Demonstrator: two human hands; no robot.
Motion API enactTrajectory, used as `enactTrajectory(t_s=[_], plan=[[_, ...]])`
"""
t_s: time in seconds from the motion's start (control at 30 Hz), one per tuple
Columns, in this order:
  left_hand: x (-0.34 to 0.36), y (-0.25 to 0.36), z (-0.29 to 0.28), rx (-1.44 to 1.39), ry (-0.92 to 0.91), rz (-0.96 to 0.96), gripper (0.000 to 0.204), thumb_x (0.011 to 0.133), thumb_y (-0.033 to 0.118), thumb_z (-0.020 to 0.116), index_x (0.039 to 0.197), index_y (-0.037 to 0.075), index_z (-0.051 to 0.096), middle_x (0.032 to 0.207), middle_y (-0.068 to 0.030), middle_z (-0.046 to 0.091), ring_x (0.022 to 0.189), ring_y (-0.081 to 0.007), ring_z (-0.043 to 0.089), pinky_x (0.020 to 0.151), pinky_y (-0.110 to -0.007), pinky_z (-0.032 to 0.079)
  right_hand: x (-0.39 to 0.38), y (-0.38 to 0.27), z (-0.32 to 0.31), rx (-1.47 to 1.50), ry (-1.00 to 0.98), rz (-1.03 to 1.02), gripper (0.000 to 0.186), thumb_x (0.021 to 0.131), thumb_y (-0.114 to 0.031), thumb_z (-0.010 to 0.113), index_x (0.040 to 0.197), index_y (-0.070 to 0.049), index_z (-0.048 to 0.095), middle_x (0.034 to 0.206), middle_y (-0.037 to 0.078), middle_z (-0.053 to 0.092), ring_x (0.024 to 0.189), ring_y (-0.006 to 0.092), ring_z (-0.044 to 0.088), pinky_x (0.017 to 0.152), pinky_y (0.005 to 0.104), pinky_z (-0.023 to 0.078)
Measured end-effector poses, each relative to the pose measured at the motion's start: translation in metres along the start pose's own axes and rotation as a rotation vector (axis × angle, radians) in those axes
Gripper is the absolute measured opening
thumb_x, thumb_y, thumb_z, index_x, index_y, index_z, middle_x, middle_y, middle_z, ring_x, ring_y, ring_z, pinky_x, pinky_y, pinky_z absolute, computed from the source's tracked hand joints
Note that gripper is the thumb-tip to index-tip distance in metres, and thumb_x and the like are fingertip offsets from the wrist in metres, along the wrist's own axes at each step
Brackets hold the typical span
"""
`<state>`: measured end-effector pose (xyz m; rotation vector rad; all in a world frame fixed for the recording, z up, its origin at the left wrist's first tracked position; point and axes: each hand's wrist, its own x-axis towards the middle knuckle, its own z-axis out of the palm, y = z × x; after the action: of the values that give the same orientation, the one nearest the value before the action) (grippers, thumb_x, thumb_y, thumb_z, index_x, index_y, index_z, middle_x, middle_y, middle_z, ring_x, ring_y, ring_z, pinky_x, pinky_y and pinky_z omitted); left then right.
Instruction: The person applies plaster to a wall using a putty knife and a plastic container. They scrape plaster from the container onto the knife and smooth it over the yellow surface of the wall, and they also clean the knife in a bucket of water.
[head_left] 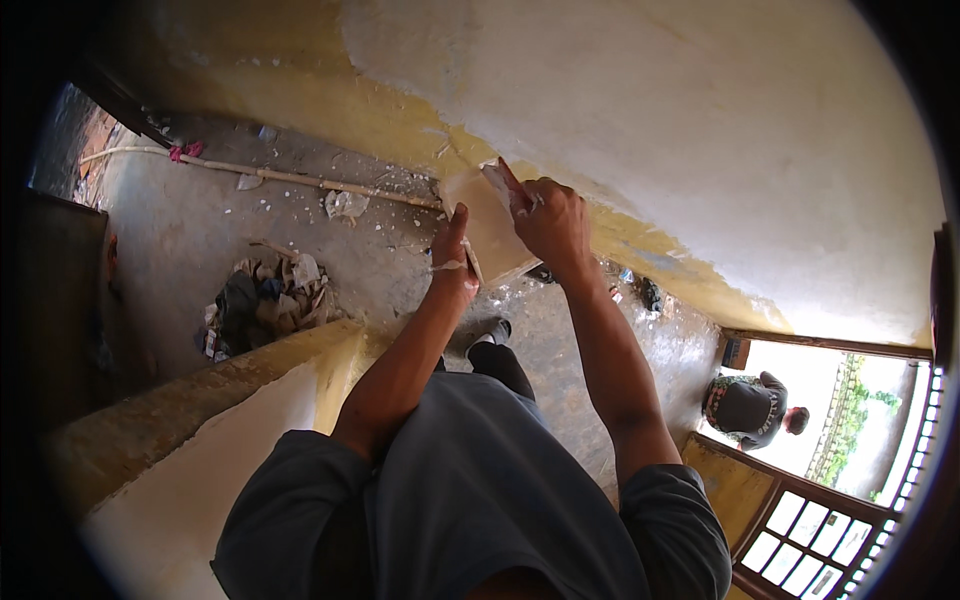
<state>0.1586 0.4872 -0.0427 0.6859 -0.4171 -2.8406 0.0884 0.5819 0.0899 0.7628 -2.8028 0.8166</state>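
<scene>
My left hand grips the left edge of a pale flat board, its thumb on top and some light paste smeared on the hand. My right hand is closed on a reddish scraper at the upper right of the board, its edge tilted up and whitened with paste. Just beyond both hands is the wall, mostly pale above with a patchy yellow lower band.
A long pole and scraps lie on the concrete floor, with a heap of debris at left. A low yellow partition is lower left. A person stands in the doorway at right, beside a window.
</scene>
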Motion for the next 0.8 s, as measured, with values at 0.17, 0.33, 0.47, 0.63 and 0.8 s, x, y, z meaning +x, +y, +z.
enactTrajectory(t_s=[0.17,0.33,0.47,0.63,0.8], plan=[[-0.001,0.009,0.009,0.058,0.024,0.038,0.066,0.078,0.044,0.071,0.124,0.005,0.047,0.109,-0.0094,0.059,0.098,-0.0244,0.06,0.081,-0.04,0.052,-0.009,-0.002,0.014,0.019,0.006,-0.061,0.017,0.081,-0.018,0.06,0.073,-0.003,0.063,0.078,0.019,0.063,0.071,0.0394,0.062,0.064,0.0456,0.05],[0.004,0.013,0.012,0.114,0.021,0.074,0.057,0.079,0.044,0.07,0.116,0.004,0.052,0.1,-0.0075,0.062,0.09,-0.0211,0.062,0.076,-0.036,0.052,-0.007,-0.004,0.014,0.069,-0.056,-0.105,0.015,0.08,-0.017,0.06,0.075,-0.003,0.064,0.078,0.019,0.063,0.071,0.0392,0.062,0.064,0.046,0.049],[0.009,0.016,0.013,0.108,0.038,0.061,0.055,0.08,0.045,0.069,0.114,0.005,0.053,0.099,-0.0083,0.062,0.088,-0.0214,0.063,0.074,-0.035,0.053,-0.006,-0.006,0.02,0.109,-0.157,-0.121,0.015,0.077,-0.015,0.064,0.085,-0.003,0.067,0.081,0.018,0.065,0.075,0.039,0.062,0.068,0.0436,0.05],[0.022,0.015,0.011,0.113,0.047,0.051,0.048,0.083,0.042,0.066,0.111,0.005,0.054,0.097,-0.0083,0.063,0.086,-0.0215,0.064,0.072,-0.035,0.054,0.005,0.001,0.025,0.153,-0.146,-0.084,0.019,0.076,-0.016,0.065,0.087,-0.001,0.068,0.081,0.02,0.065,0.078,0.0386,0.063,0.072,0.0421,0.051],[0.037,0.012,0.021,0.096,0.033,0.052,0.045,0.085,0.04,0.065,0.112,0.005,0.054,0.098,-0.008,0.062,0.088,-0.0214,0.064,0.074,-0.036,0.053,0.027,0.005,0.013,0.151,-0.288,0.098,0.025,0.075,-0.019,0.067,0.093,-0.001,0.069,0.082,0.021,0.066,0.08,0.0376,0.064,0.074,0.04,0.052]])
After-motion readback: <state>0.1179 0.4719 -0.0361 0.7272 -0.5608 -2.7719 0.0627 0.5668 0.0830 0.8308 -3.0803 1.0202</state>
